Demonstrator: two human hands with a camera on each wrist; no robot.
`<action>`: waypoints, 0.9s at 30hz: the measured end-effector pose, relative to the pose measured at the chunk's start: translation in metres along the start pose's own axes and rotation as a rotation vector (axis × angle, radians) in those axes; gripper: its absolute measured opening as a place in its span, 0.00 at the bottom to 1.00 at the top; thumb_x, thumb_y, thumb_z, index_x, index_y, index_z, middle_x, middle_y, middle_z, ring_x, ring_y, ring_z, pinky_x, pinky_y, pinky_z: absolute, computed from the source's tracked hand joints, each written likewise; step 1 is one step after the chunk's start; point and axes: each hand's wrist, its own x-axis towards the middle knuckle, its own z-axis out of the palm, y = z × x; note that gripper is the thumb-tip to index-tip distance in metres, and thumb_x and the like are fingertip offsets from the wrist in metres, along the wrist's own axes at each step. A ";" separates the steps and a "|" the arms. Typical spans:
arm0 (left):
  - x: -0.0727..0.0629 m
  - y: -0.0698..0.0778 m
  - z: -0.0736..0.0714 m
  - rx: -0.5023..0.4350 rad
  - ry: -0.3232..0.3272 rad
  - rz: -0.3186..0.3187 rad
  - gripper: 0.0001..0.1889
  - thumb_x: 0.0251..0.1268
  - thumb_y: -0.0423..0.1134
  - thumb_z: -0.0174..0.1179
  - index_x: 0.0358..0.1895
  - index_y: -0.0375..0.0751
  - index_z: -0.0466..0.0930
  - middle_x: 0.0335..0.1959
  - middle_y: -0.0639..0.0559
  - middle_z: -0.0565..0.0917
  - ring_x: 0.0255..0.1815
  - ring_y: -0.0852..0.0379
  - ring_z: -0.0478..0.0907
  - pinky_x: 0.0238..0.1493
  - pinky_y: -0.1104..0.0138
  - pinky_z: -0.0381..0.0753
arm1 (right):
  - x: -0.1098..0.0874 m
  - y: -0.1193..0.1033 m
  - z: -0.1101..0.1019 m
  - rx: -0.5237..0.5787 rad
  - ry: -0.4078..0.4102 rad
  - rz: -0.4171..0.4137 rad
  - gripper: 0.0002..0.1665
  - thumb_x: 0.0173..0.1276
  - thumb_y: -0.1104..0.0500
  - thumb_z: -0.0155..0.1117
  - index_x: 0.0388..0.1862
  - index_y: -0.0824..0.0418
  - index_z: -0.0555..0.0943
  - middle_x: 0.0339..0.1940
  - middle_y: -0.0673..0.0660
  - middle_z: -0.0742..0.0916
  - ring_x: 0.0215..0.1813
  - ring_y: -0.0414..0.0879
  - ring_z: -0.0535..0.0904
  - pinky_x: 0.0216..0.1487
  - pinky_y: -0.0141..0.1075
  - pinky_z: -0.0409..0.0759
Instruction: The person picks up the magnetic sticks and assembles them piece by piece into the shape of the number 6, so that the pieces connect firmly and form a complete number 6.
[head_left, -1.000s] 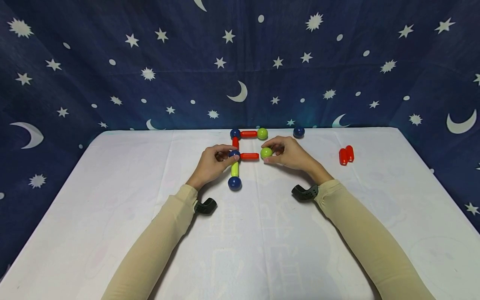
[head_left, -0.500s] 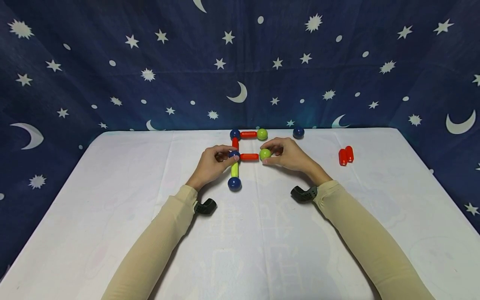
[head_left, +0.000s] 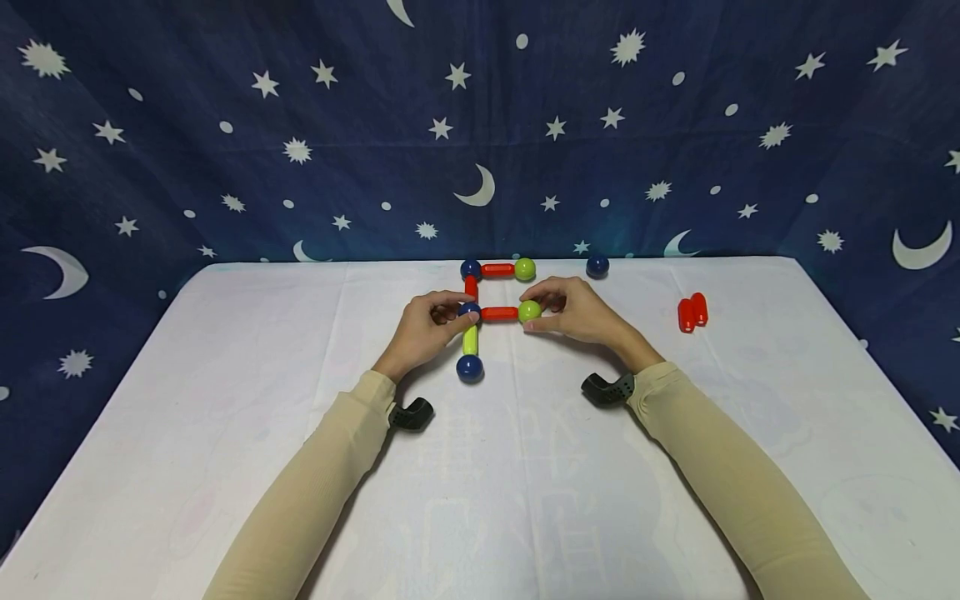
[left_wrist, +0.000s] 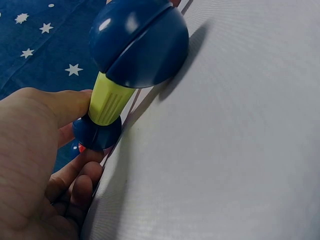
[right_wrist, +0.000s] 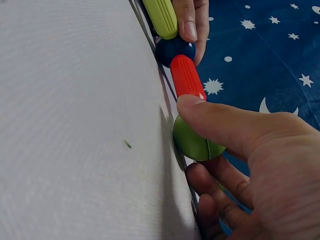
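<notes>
My left hand (head_left: 429, 323) pinches the middle blue ball (head_left: 468, 312) of a frame made of balls and rods. From that ball a yellow-green rod (head_left: 470, 339) runs toward me to a front blue ball (head_left: 469, 368). A red rod (head_left: 472, 287) runs back to another blue ball (head_left: 471, 269). Rightward, a second red rod (head_left: 499, 313) reaches a green ball (head_left: 529, 311), which my right hand (head_left: 576, 312) holds between thumb and fingers. In the right wrist view, the thumb lies over the joint of green ball (right_wrist: 192, 142) and red rod (right_wrist: 186, 76).
Along the back, a third red rod (head_left: 498, 270) ends in another green ball (head_left: 525, 269). A loose blue ball (head_left: 597, 267) sits near the table's far edge. Two loose red rods (head_left: 693, 312) lie side by side to the right on the white cloth (head_left: 480, 500). A starry curtain (head_left: 360, 108) hangs behind.
My right hand has moved the green ball slightly left, closing the small gap to the end of the middle red rod. The left hand has stayed on the blue ball.
</notes>
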 end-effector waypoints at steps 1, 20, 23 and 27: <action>0.000 0.000 0.000 0.000 0.000 0.001 0.15 0.65 0.39 0.70 0.53 0.38 0.87 0.38 0.46 0.81 0.37 0.51 0.76 0.41 0.66 0.75 | 0.000 0.000 0.000 -0.001 0.000 0.000 0.25 0.58 0.62 0.81 0.55 0.63 0.85 0.45 0.57 0.86 0.46 0.52 0.78 0.49 0.42 0.75; 0.001 -0.001 0.000 0.004 0.002 -0.003 0.15 0.66 0.40 0.70 0.52 0.39 0.87 0.37 0.47 0.80 0.36 0.52 0.75 0.39 0.66 0.74 | 0.001 0.002 0.001 -0.017 0.015 -0.019 0.25 0.59 0.63 0.80 0.56 0.63 0.85 0.45 0.57 0.86 0.45 0.52 0.78 0.48 0.42 0.75; 0.001 0.000 0.001 0.000 0.003 -0.006 0.15 0.66 0.40 0.70 0.53 0.39 0.87 0.37 0.46 0.81 0.36 0.51 0.75 0.39 0.66 0.75 | 0.001 0.002 0.001 -0.018 0.015 -0.017 0.25 0.59 0.63 0.79 0.56 0.64 0.85 0.45 0.57 0.86 0.45 0.52 0.78 0.49 0.42 0.75; 0.000 0.001 0.001 -0.002 0.007 -0.008 0.15 0.66 0.40 0.70 0.53 0.38 0.87 0.38 0.46 0.81 0.37 0.51 0.76 0.40 0.65 0.75 | 0.000 0.002 0.001 -0.017 0.013 -0.020 0.25 0.59 0.63 0.79 0.56 0.64 0.85 0.45 0.57 0.86 0.45 0.52 0.78 0.49 0.42 0.76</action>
